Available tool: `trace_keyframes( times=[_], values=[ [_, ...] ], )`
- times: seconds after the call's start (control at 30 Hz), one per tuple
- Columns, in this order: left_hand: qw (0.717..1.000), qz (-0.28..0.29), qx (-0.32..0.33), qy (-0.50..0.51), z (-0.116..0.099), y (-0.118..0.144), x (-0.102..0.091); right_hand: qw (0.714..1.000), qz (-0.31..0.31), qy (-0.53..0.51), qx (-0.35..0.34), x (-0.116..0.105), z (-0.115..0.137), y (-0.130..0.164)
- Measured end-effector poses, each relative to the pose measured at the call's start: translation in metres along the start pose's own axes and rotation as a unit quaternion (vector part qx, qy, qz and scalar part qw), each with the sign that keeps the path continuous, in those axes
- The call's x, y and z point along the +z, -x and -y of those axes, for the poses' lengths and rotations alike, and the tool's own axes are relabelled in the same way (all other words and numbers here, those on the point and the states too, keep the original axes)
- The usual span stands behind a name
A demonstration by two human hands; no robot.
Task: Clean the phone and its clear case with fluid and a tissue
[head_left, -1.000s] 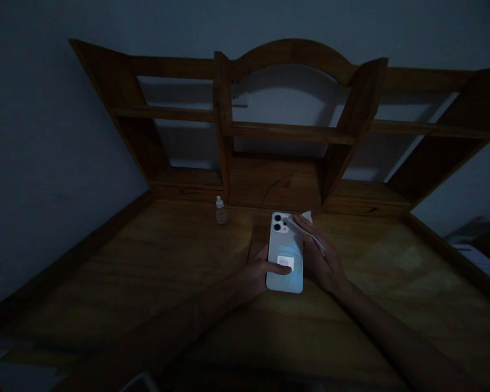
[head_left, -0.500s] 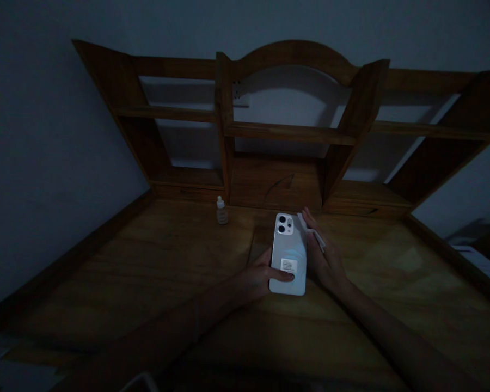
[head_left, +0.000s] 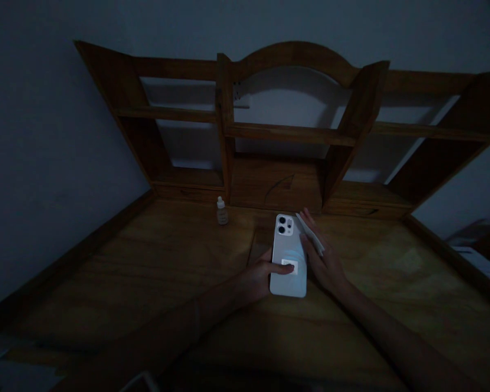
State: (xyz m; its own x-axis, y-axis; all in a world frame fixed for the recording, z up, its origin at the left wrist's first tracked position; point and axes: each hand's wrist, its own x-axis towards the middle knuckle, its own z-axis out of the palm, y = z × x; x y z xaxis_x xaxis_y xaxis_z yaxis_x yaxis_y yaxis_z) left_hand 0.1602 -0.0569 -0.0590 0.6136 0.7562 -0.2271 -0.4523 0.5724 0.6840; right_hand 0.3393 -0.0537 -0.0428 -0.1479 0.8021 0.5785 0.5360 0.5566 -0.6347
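A pale smartphone [head_left: 286, 247] is held back side up over the desk, its camera block at the far end and a small white label on its lower half. My left hand [head_left: 263, 276] grips its left edge, with the thumb lying across the label. On the phone's right side, my right hand [head_left: 325, 260] is closed on a folded white cloth or tissue [head_left: 311, 235]; which of the two I cannot tell. The cloth sits close against the phone's upper right edge. The fingers under the phone are hidden.
A small dropper-type bottle [head_left: 222, 212] with a white cap stands behind the phone to the left. Under the phone lies a dark flat rectangle [head_left: 258, 239]. A wooden shelf unit [head_left: 289, 133] lines the desk's back. The room is dim.
My left thumb has moved slightly up the phone's back, onto the label. The cloth in my right hand has tilted and shifted a little; the phone has hardly moved.
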Motion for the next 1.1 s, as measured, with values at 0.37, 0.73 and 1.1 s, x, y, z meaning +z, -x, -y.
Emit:
trace_keyframes(
  times=[0.37,0.73,1.1],
  values=[
    [0.999,0.024,-0.007,-0.042,-0.003,0.007,0.001,0.997,-0.047,-0.004,0.068,0.003,-0.007,0.004],
    [0.999,0.025,-0.007,-0.043,-0.002,0.008,0.003,0.998,0.001,-0.003,0.058,0.003,-0.010,0.008],
    [0.999,0.042,-0.019,-0.004,-0.004,0.008,0.003,0.995,0.072,-0.053,0.051,0.007,-0.012,0.008]
  ],
)
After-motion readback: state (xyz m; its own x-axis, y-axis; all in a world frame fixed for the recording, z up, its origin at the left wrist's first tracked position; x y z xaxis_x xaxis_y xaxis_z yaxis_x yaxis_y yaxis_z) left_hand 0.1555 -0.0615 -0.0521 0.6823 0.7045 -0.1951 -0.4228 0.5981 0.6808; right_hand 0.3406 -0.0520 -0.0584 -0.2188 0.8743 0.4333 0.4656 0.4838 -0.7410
